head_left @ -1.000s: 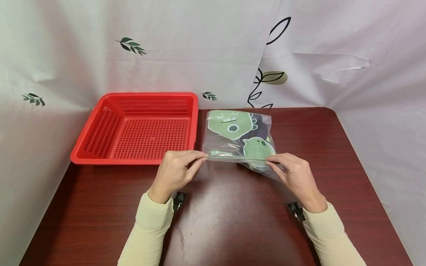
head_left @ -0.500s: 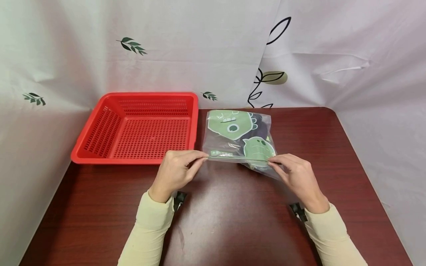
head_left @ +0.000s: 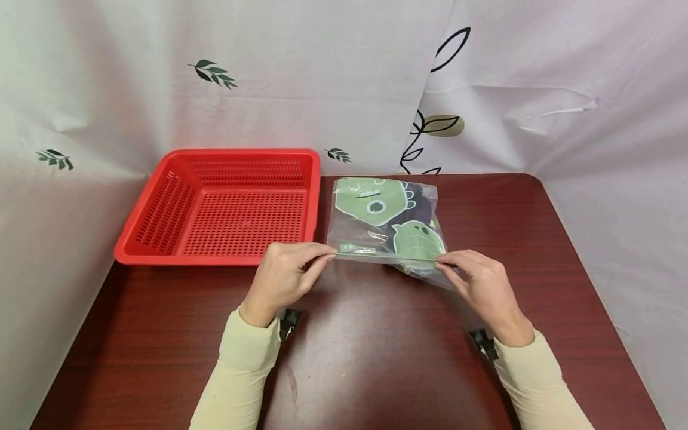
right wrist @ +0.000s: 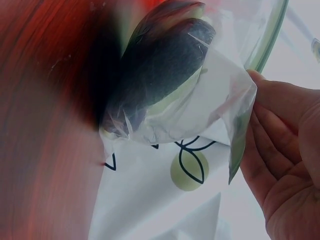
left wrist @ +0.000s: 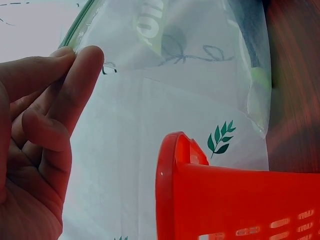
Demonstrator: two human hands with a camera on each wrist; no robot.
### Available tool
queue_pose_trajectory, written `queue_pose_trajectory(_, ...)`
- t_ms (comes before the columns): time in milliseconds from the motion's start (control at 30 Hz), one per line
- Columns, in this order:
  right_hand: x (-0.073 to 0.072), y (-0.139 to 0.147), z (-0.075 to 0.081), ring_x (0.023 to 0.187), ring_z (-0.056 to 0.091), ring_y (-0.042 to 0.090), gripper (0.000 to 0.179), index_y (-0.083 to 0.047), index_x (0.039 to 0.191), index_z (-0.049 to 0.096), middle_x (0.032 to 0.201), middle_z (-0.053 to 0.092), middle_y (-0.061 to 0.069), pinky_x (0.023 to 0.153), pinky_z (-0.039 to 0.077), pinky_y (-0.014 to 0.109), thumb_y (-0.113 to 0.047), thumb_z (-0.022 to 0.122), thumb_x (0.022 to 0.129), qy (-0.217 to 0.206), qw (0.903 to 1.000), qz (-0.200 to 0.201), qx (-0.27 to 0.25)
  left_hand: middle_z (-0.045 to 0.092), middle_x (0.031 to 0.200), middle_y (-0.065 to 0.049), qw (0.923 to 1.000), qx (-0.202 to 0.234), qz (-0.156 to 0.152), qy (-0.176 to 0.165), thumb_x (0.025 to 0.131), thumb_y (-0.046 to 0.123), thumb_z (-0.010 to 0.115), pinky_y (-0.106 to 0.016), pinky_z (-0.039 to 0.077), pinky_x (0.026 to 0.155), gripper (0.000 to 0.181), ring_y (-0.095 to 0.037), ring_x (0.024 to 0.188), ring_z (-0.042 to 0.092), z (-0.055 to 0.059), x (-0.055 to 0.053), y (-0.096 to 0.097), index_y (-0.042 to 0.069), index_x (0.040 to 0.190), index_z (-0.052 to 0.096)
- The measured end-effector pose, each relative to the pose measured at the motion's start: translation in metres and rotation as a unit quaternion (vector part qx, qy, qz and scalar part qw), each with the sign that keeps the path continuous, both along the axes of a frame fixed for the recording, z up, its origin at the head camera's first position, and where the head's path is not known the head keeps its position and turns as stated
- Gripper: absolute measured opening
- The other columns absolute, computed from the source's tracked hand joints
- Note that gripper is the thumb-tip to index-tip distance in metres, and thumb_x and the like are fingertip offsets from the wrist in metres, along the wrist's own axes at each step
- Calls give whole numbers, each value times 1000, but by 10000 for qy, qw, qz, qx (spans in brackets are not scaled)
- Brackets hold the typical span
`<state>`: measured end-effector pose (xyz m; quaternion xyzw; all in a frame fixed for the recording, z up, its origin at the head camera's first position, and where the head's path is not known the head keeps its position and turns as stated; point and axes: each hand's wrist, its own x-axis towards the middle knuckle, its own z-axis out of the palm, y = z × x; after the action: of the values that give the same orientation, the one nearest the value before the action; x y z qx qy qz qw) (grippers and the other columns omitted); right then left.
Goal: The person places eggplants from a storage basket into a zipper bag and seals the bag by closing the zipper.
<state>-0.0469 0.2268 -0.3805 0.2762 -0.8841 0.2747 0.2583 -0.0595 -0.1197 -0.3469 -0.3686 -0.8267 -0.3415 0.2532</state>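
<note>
A clear zip bag (head_left: 357, 227) with green cartoon prints lies on the table, its green zip strip along the near edge. Something dark is inside, seen through the plastic as a rounded dark bundle (right wrist: 165, 65) in the right wrist view; its kind cannot be made out. My left hand (head_left: 287, 275) pinches the zip edge at its left end between thumb and forefinger. Farther along the same edge, near the right corner, my right hand (head_left: 478, 286) pinches the strip. A loose flap of plastic hangs below the right fingertips in the right wrist view.
A red plastic basket (head_left: 244, 224) with perforated walls stands left of the bag, close to my left hand. The dark red wooden table (head_left: 371, 352) extends around both arms. White cloth (head_left: 301, 77) with leaf prints hangs behind and at the sides.
My right hand has slid slightly to the right along the zip edge, still pinching it. The left hand and the basket stay where they were.
</note>
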Motion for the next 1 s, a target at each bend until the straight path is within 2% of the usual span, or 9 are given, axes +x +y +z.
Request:
queue_pose_trajectory(200, 2, 2, 1, 78, 71, 15, 30, -7, 92, 79, 88, 75, 2, 68, 56, 35, 6, 88, 67, -56, 10000, -61, 43, 76, 85, -4, 10000, -5, 9, 26, 87, 5, 74, -33, 58, 60, 7, -14, 71, 73, 1, 1, -1, 5, 93, 78)
queue_pose_trajectory(1000, 5, 8, 0, 75, 71, 16, 27, -8, 91, 79, 86, 75, 2, 67, 55, 35, 5, 88, 69, 48, 9999, -111, 21, 76, 85, -4, 10000, -47, 28, 71, 84, 2, 76, -33, 57, 59, 10, -14, 70, 73, 2, 1, -4, 5, 93, 78)
